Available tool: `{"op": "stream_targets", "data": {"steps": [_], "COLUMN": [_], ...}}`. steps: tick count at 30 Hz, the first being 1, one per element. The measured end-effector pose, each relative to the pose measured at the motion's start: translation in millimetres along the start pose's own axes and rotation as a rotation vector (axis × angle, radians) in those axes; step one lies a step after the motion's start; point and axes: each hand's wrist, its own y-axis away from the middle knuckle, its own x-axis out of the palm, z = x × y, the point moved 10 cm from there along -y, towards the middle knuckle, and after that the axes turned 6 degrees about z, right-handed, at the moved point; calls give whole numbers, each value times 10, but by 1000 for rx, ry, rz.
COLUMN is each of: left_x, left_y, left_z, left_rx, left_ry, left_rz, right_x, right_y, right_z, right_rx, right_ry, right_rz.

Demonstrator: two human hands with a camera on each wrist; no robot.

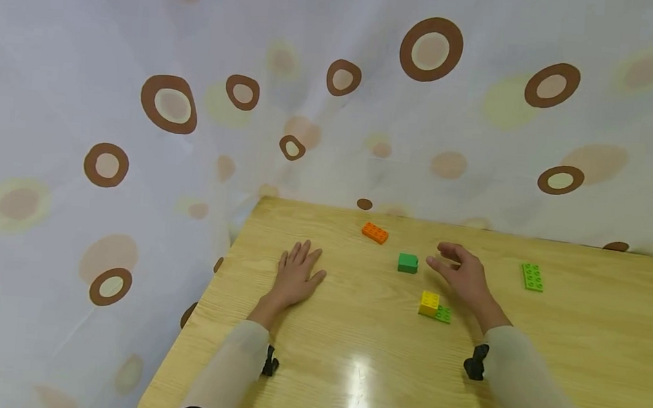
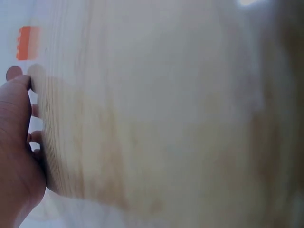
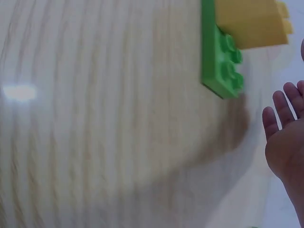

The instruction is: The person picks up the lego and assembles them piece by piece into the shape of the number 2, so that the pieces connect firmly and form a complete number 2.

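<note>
Right of the dark green block point(image 1: 407, 263), the right hand point(image 1: 464, 276) is curving, thumb parted from fingers, empty; left of it, the left hand point(image 1: 295, 280) is lying flat, fingers spread, empty.

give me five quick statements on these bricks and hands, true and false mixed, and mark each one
1. The yellow brick sits on one end of a light green studded plate. True.
2. The right hand grips the dark green brick. False: the right hand is beside it, holding nothing.
3. The left hand rests on the wooden table, fingers spread. True.
4. The orange brick is nearer the person than the yellow brick. False: it lies farther away.
5. In the head view, another light green plate lies right of the right hand. True.
</note>
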Motion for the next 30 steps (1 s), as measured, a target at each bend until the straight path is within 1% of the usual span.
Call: {"op": "stream_targets", "data": {"steps": [3,5,6,8,10,11,14,17,20,23,26,30], "left_x": [-28,-48,-54,-67,-62,-52,-16,7,26,55,70,48], "left_y": [-12,-8,-7,-8,-16,-20,-31,-45,-52,-51,-49,-58], "left_z": [11,17,18,5,-15,-25,-36,-27,3,35,48,30], "left_rx": [-21,-32,-33,-32,-24,-20,-19,-24,-37,-55,-69,-71], "left_ry": [-40,-52,-57,-64,-65,-71,-80,-87,-94,-90,-92,-94], "left_rz": [3,3,2,-3,-3,-1,11,5,-3,6,16,11], "right_x": [102,165,190,224,265,288,367,450,538,629,688,719], "right_y": [-60,-90,-110,-158,-206,-228,-283,-329,-395,-463,-524,-610], "right_z": [-67,-84,-83,-56,-21,-18,-52,-73,-47,-27,5,87], "right_rx": [50,61,58,26,-8,-12,15,43,52,65,60,32], "right_ry": [-37,-48,-50,-36,-19,-12,-17,-25,-32,-39,-36,-26], "right_rz": [-7,-23,-35,-64,-78,-80,-75,-60,-49,-43,-50,-72]}}
